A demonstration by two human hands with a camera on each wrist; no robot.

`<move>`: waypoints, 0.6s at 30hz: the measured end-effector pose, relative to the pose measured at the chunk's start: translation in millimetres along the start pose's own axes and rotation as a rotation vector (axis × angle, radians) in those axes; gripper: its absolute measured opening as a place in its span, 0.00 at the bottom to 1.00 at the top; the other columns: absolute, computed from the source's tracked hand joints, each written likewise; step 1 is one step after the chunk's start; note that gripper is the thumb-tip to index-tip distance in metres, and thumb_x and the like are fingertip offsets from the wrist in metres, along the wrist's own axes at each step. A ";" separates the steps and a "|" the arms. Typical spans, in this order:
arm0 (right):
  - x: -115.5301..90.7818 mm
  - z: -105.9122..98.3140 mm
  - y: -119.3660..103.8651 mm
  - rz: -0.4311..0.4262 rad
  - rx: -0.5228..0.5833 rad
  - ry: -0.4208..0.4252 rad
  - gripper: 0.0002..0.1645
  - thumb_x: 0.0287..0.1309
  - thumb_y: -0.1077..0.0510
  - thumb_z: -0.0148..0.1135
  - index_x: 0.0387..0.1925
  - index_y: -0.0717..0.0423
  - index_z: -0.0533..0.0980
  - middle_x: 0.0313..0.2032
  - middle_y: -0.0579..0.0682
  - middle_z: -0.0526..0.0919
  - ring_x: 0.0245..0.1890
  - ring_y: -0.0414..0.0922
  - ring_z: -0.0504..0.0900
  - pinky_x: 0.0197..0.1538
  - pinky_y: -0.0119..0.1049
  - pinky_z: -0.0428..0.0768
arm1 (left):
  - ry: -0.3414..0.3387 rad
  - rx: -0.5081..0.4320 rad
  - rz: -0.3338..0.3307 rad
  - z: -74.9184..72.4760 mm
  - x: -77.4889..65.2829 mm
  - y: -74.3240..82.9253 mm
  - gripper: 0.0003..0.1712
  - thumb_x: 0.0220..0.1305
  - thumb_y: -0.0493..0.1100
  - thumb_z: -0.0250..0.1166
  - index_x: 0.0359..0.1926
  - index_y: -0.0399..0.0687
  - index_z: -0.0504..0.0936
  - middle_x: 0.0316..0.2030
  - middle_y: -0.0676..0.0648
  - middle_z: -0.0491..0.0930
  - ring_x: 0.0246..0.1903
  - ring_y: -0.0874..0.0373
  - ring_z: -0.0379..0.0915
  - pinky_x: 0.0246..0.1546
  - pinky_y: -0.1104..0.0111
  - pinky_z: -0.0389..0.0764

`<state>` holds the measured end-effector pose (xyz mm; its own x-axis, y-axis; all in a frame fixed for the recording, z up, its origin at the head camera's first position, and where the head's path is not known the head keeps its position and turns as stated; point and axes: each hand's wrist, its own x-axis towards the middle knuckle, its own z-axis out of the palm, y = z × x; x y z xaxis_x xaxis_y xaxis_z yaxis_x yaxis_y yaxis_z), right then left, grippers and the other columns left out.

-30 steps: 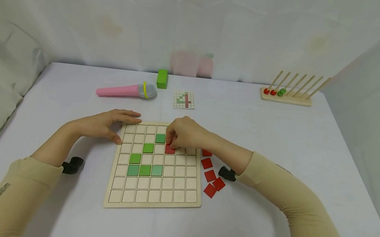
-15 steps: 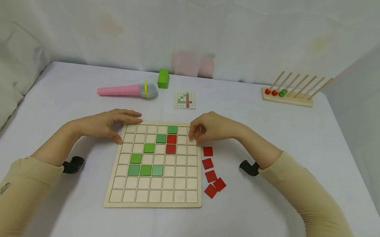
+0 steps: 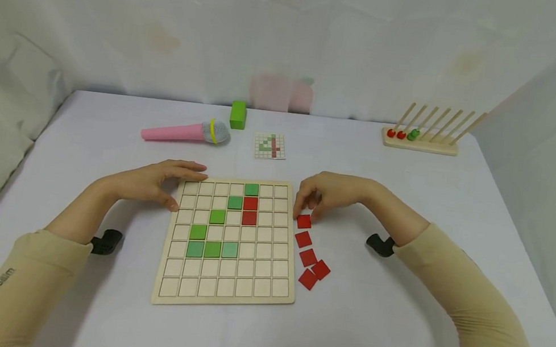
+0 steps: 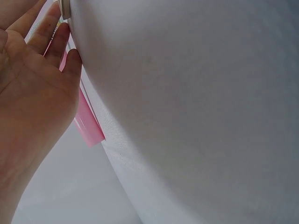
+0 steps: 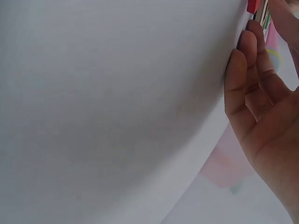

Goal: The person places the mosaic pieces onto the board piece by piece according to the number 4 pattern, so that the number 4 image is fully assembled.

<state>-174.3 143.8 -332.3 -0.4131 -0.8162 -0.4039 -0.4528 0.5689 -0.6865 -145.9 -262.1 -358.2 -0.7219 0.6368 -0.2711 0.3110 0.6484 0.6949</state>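
A square wooden grid board (image 3: 260, 297) lies on the table, with several green tiles (image 3: 198, 232) set in its cells. Two red tiles (image 3: 249, 218) sit one below the other in one column, under the top green tile. My left hand (image 3: 148, 183) rests at the board's upper left corner, fingers along the far edge and thumb at the left side. Just beyond the board's right edge, my right hand (image 3: 337, 194) reaches down around the uppermost loose red tile (image 3: 304, 221), thumb and fingers apart. Whether they touch it is unclear. Several more loose red tiles (image 3: 308, 257) lie below.
Behind the board lies a small pattern card (image 3: 269, 146) with a green and red grid design. A pink toy microphone (image 3: 174, 132) and a green block (image 3: 237, 115) are to its left. At the back right stands a wooden peg rack (image 3: 419, 146) with red and green beads.
My right hand has left the red tile on the board and moved right to the loose red tiles. The two red tiles on the board are now uncovered. The left hand stays put.
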 end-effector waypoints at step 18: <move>4.1 6.4 -0.3 0.005 -0.112 0.014 0.13 0.43 0.60 0.72 0.33 0.45 0.78 0.34 0.45 0.77 0.35 0.43 0.74 0.39 0.33 0.74 | 0.003 0.012 0.007 0.2 0.2 -1.7 0.43 0.44 0.42 0.72 0.65 0.61 0.67 0.71 0.51 0.54 0.72 0.47 0.42 0.66 0.45 0.46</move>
<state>-170.8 139.6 -337.6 -0.4261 -0.8125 -0.3979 -0.5361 0.5810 -0.6124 -146.5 -263.0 -359.5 -0.7217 0.6400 -0.2638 0.3235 0.6487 0.6889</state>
